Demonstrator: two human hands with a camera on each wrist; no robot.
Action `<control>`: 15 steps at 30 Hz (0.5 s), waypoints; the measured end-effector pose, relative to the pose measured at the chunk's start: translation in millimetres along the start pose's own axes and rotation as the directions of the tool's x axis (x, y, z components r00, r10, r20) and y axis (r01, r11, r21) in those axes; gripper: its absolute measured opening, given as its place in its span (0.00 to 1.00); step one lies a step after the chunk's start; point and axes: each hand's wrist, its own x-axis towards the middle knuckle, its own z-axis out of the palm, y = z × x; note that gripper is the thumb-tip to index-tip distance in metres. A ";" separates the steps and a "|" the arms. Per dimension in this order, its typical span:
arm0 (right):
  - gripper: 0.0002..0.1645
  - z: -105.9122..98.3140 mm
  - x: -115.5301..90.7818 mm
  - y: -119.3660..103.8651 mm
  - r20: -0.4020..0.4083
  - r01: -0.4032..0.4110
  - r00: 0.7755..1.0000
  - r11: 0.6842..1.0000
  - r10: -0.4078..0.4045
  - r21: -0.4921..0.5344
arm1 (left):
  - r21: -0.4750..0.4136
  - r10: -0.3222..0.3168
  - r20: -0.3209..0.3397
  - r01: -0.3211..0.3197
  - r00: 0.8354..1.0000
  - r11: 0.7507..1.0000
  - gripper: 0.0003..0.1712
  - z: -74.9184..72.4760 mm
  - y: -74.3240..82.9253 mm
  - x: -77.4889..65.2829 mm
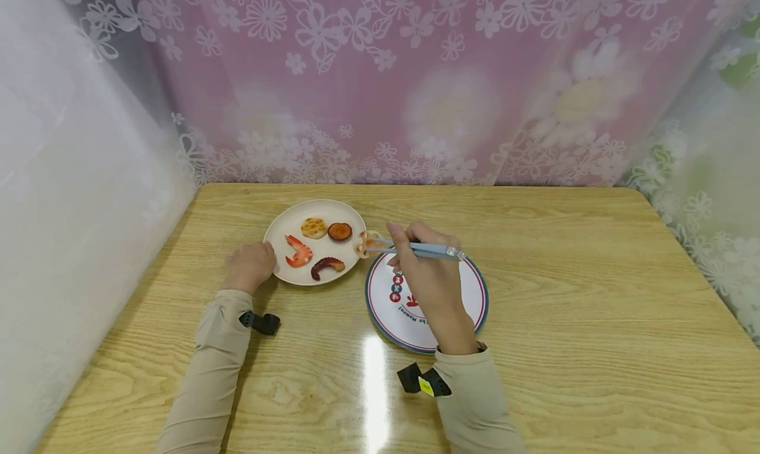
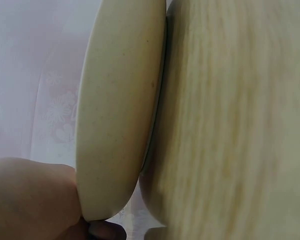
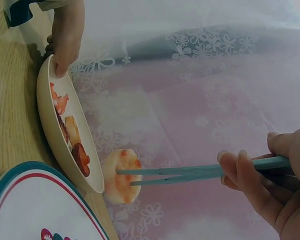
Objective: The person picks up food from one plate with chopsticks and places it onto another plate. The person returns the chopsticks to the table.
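My left hand (image 1: pixel 249 267) grips the left rim of a cream oval plate (image 1: pixel 323 247), its thumb over the edge. On that plate lie a shrimp (image 1: pixel 300 252), a dark red octopus tentacle (image 1: pixel 327 267), a grilled yellowish round piece (image 1: pixel 313 227) and a brown mushroom-like slice (image 1: pixel 340 231). My right hand (image 1: pixel 432 279) holds light blue chopsticks (image 1: pixel 436 250). Their tips pinch a pale, orange-marked food piece (image 3: pixel 122 175), which in the head view overlaps the cream plate's right rim. Below that hand sits a round white plate (image 1: pixel 380 309) with a blue and red border, partly covered by the hand.
The wooden table (image 1: pixel 594 309) extends to the right and in front of the plates. A pink floral curtain (image 1: pixel 415 97) hangs behind its far edge, with pale sheets at both sides. Black wrist cameras (image 1: pixel 264 323) sit on both sleeves.
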 end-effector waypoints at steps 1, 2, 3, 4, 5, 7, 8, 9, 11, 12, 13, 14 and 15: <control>0.21 1.5 -0.3 1.0 -0.010 -0.002 1.000 1.000 0.002 0.002 | -0.001 0.000 0.000 0.000 1.000 1.000 0.35 0.2 0.0 0.1; 0.20 3.0 -0.6 1.9 -0.018 -0.005 1.000 1.000 0.005 0.005 | -0.002 0.001 -0.002 -0.001 1.000 1.000 0.35 0.3 0.0 0.1; 0.20 4.3 -0.9 2.4 -0.025 -0.012 1.000 1.000 0.012 0.015 | 0.000 0.001 -0.002 -0.001 1.000 1.000 0.35 0.5 0.1 0.1; 0.21 5.9 -1.1 3.3 -0.029 -0.020 0.999 1.000 0.021 0.019 | 0.001 0.001 -0.003 -0.001 1.000 1.000 0.35 0.5 0.2 0.0; 0.21 7.4 -1.3 4.0 -0.032 -0.027 0.999 0.999 0.028 0.027 | 0.002 0.001 -0.003 -0.001 1.000 1.000 0.35 0.7 0.2 0.0; 0.22 10.8 -1.9 5.5 -0.035 -0.041 0.999 0.998 0.042 0.038 | 0.004 -0.001 -0.003 0.001 1.000 1.000 0.35 0.8 0.1 -0.1; 0.22 12.5 -2.3 5.7 -0.035 -0.044 0.998 0.998 0.046 0.044 | 0.006 -0.001 -0.002 0.001 1.000 1.000 0.35 0.8 0.0 -0.1; 0.23 14.2 -2.6 6.0 -0.034 -0.047 0.998 0.998 0.049 0.052 | 0.006 -0.002 -0.001 0.002 1.000 1.000 0.35 0.8 0.0 0.0; 0.22 17.8 -3.6 7.0 -0.031 -0.051 0.998 0.996 0.053 0.067 | 0.006 -0.002 0.000 0.002 1.000 1.000 0.35 0.7 0.0 -0.2; 0.22 19.5 -4.1 7.1 -0.029 -0.054 0.998 0.996 0.056 0.071 | 0.005 -0.002 0.000 0.002 1.000 1.000 0.35 0.5 0.1 -0.4; 0.22 21.0 -4.7 7.2 -0.026 -0.058 0.998 0.996 0.060 0.073 | 0.005 -0.001 0.000 0.001 1.000 1.000 0.35 0.5 0.0 -0.3; 0.22 22.8 -5.0 7.7 -0.022 -0.060 0.998 0.995 0.061 0.076 | 0.004 -0.002 0.000 0.002 1.000 1.000 0.35 0.5 0.0 -0.2; 0.22 24.4 -5.5 8.2 -0.019 -0.062 0.998 0.995 0.064 0.078 | 0.003 -0.002 0.001 0.002 1.000 1.000 0.35 0.6 0.1 -0.2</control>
